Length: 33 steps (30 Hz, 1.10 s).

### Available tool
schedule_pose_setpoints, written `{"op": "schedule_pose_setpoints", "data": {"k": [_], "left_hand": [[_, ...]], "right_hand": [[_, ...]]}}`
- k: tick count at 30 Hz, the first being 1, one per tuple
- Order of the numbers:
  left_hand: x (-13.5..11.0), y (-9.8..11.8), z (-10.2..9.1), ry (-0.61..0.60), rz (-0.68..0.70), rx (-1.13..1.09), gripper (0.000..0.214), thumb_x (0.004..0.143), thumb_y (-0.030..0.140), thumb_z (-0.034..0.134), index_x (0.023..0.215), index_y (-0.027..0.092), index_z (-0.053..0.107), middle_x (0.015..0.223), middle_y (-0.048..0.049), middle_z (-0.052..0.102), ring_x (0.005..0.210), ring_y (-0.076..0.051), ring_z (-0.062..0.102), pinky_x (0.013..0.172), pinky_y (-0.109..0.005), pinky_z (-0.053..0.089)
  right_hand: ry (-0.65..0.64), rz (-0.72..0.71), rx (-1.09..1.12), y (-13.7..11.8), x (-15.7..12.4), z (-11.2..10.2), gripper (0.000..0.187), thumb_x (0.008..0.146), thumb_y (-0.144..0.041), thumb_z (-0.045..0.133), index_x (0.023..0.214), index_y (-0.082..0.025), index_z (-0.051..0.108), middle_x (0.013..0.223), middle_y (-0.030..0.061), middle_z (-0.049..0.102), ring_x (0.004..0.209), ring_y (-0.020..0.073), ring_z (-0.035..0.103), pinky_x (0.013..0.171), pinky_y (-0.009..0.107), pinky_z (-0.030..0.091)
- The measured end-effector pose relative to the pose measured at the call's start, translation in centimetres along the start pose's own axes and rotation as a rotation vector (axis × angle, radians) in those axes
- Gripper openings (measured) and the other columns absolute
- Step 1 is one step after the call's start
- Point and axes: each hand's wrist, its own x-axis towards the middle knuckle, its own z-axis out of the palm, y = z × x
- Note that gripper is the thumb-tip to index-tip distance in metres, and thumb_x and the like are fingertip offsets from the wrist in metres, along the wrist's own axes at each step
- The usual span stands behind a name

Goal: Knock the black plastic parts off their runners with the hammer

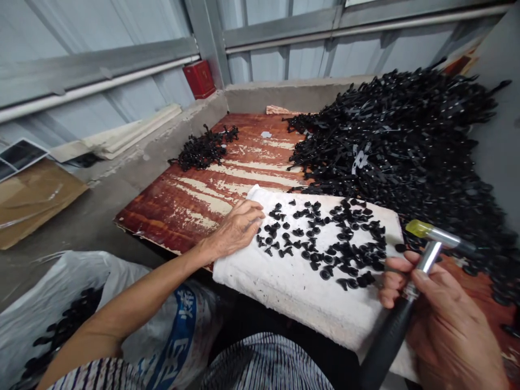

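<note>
My right hand [442,319] is closed round the black handle of a small hammer [430,249] with a metal neck and a yellow-tipped head, held over the right end of a white foam pad [292,287]. Several small black plastic parts [325,238] lie scattered on the pad. My left hand [238,227] rests on the pad's left edge, fingers curled down and pressed together by the nearest parts. Whether it pinches one of them is hidden.
A big heap of black plastic pieces [410,141] fills the right of the red-brown board [195,200]. A smaller pile [203,149] lies at the board's far left. A white sack [60,314] holding more parts sits at lower left. A red box [199,78] stands on the ledge.
</note>
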Motion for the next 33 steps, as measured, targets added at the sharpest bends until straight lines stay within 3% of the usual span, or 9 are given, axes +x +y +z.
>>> {"op": "schedule_pose_setpoints", "data": {"k": [4,9,14,19,26,33], "left_hand": [[0.6,0.4,0.3,-0.054,0.063,-0.023,0.018,0.089,0.015,0.046,0.092,0.017,0.063,0.112,-0.0111,0.061,0.108,-0.021,0.054,0.096,-0.042,0.044],[1.3,-0.1,0.4,-0.021,0.075,0.029,0.017,0.087,0.009,0.044,0.082,0.017,0.058,0.105,-0.0102,0.061,0.104,-0.020,0.053,0.095,-0.042,0.044],[1.8,0.5,0.3,-0.012,0.074,0.084,0.018,0.089,0.012,0.043,0.095,0.017,0.060,0.112,-0.0114,0.058,0.111,-0.023,0.048,0.096,-0.046,0.043],[2.3,0.5,0.5,-0.088,0.080,0.109,0.023,0.088,0.012,0.043,0.101,0.017,0.062,0.117,-0.0121,0.055,0.113,-0.024,0.047,0.097,-0.047,0.042],[1.5,-1.2,-0.7,-0.096,0.083,0.102,0.024,0.087,0.009,0.042,0.097,0.018,0.062,0.115,-0.0105,0.055,0.113,-0.023,0.048,0.097,-0.045,0.043],[0.7,-0.7,-0.9,-0.118,0.074,0.133,0.024,0.086,0.005,0.040,0.091,0.011,0.063,0.113,-0.0150,0.055,0.110,-0.026,0.048,0.098,-0.043,0.042]], "right_hand": [[0.026,0.009,-0.014,-0.2,-0.2,0.3,0.044,0.041,-0.022,0.085,0.080,-0.018,0.065,0.072,0.0028,0.063,0.048,0.0119,0.051,0.033,0.023,0.043],[0.035,0.073,-0.009,-0.4,-0.2,0.5,0.046,0.042,-0.024,0.087,0.081,-0.020,0.065,0.072,0.0011,0.060,0.051,0.0122,0.051,0.034,0.023,0.044],[0.024,0.080,-0.018,-0.3,-0.3,0.1,0.046,0.044,-0.026,0.087,0.084,-0.020,0.066,0.074,0.0006,0.059,0.052,0.0122,0.051,0.036,0.023,0.044],[0.010,0.071,-0.018,-0.2,0.0,-0.1,0.044,0.045,-0.026,0.086,0.083,-0.020,0.065,0.074,0.0012,0.059,0.050,0.0120,0.050,0.035,0.024,0.043],[0.019,0.074,-0.001,-0.2,0.3,-0.3,0.047,0.041,-0.027,0.087,0.083,-0.019,0.066,0.073,0.0018,0.058,0.049,0.0120,0.049,0.032,0.024,0.042],[0.023,0.106,-0.004,-0.1,0.1,-0.3,0.044,0.044,-0.027,0.086,0.082,-0.021,0.067,0.075,0.0018,0.055,0.051,0.0118,0.047,0.033,0.023,0.042]]}}
